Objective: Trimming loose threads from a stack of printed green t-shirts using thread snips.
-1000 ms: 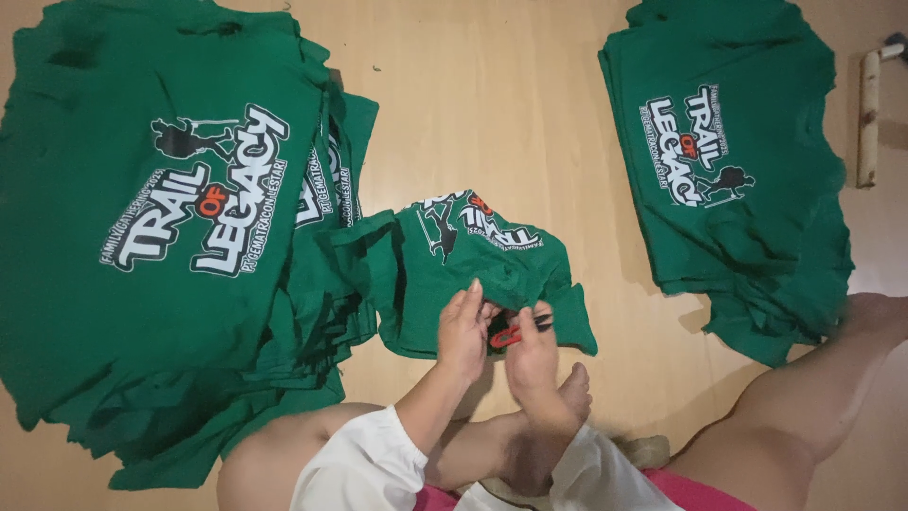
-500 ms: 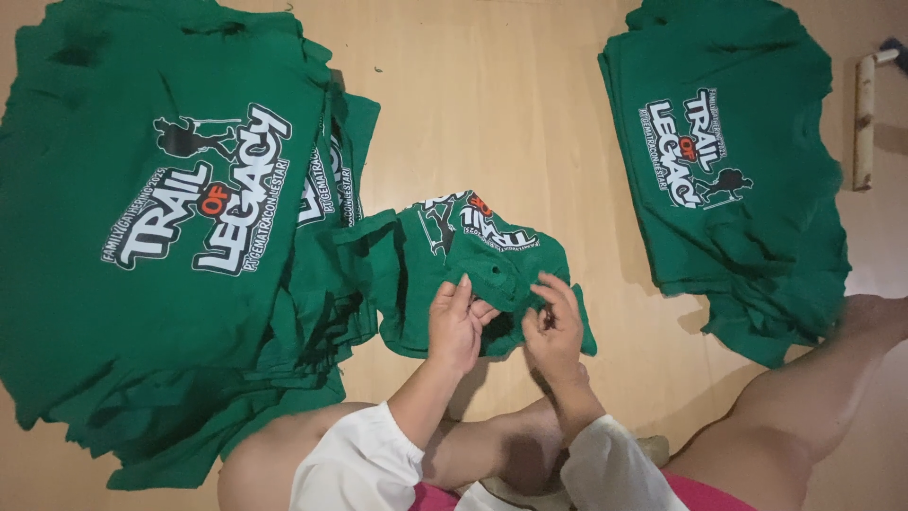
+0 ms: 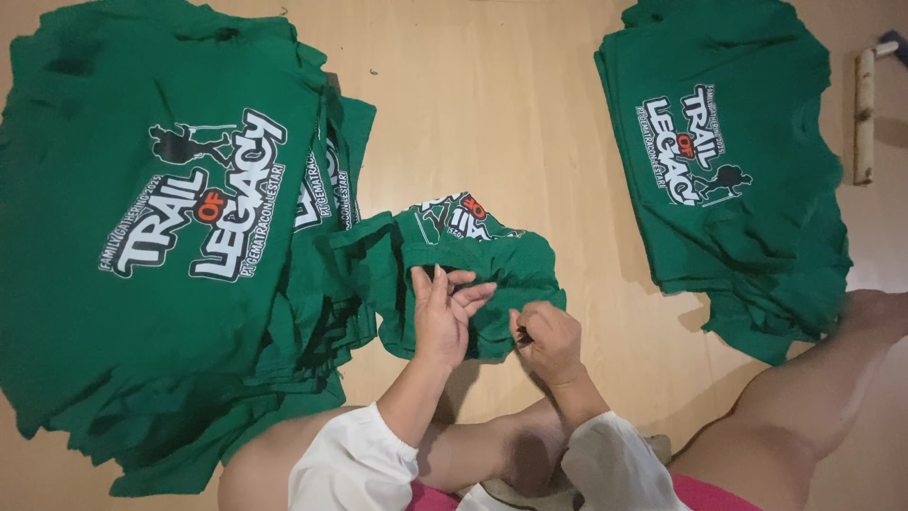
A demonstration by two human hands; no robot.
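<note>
Wooden floor [image 3: 492,104], green shirts [image 3: 170,237], possibly stacked

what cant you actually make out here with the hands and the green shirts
- Head view: what the right hand pinches at the folded green shirt is too small and covered by its fingers.
- The left hand hides the shirt's fabric under it.
- The shirt's folds hide most of its print.
- Left shirt pile: the count is hidden by the top shirt and the frame edge.
- Right shirt pile: cut off at the top edge.
</note>
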